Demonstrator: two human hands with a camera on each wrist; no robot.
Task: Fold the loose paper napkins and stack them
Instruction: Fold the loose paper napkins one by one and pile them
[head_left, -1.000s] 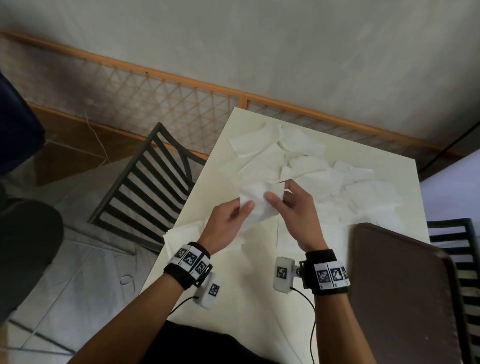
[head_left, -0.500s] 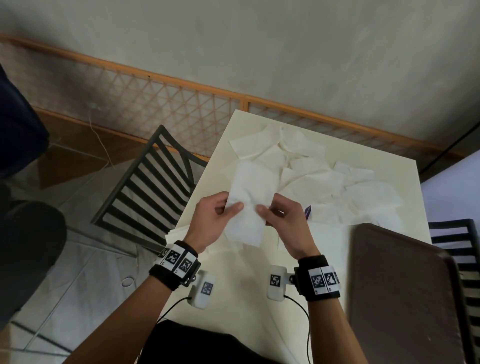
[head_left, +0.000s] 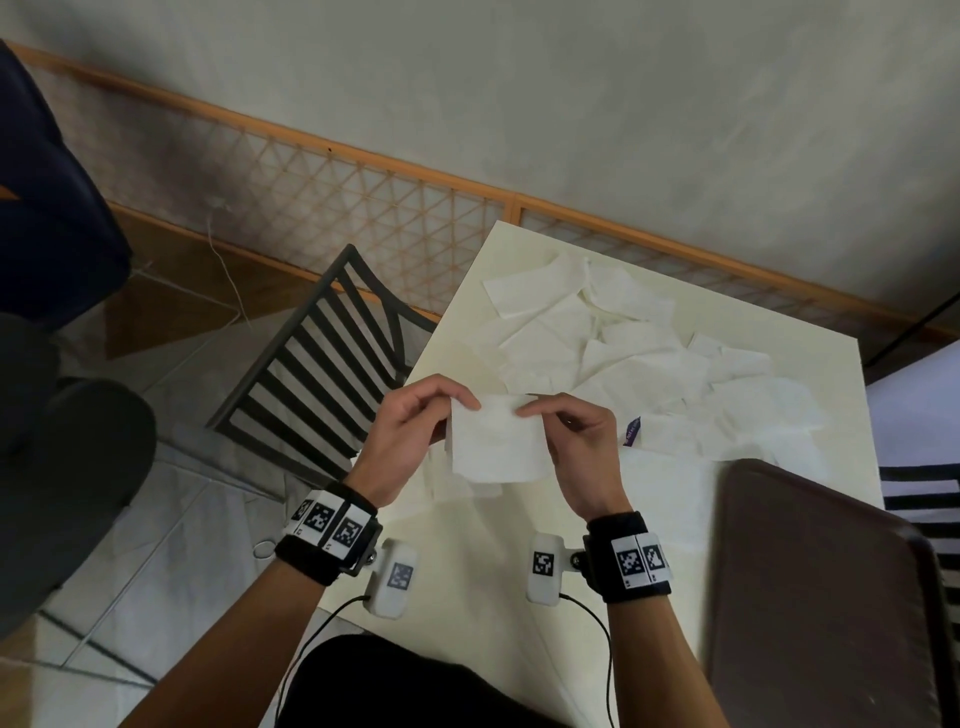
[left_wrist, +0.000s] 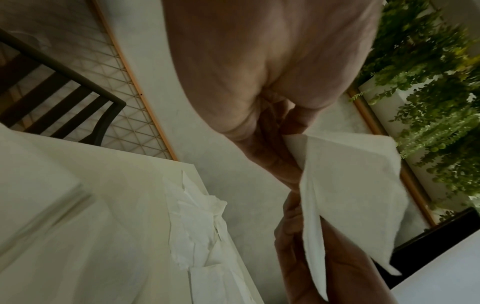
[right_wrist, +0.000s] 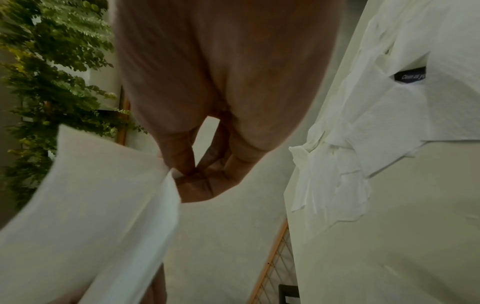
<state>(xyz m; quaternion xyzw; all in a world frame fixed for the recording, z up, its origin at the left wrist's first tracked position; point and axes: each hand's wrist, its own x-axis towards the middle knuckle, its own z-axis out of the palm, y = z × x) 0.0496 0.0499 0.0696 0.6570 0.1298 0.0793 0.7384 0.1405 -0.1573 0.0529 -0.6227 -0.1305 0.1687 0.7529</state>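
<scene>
A white paper napkin hangs folded in half above the cream table, held by its top edge. My left hand pinches its upper left corner and my right hand pinches its upper right corner. In the left wrist view the napkin shows two layers below the fingers. The right wrist view has the same napkin at lower left. Several loose napkins lie scattered over the far half of the table. A low stack of folded napkins lies under my hands near the table's left edge.
A brown tray sits at the table's near right corner. A dark slatted chair stands left of the table, another chair at the right. A lattice railing and wall lie behind. A small dark label pokes out among the napkins.
The napkin was opened long between my hands, and now its far half is folded down so it hangs as a shorter square. Both hands have drawn nearer to me.
</scene>
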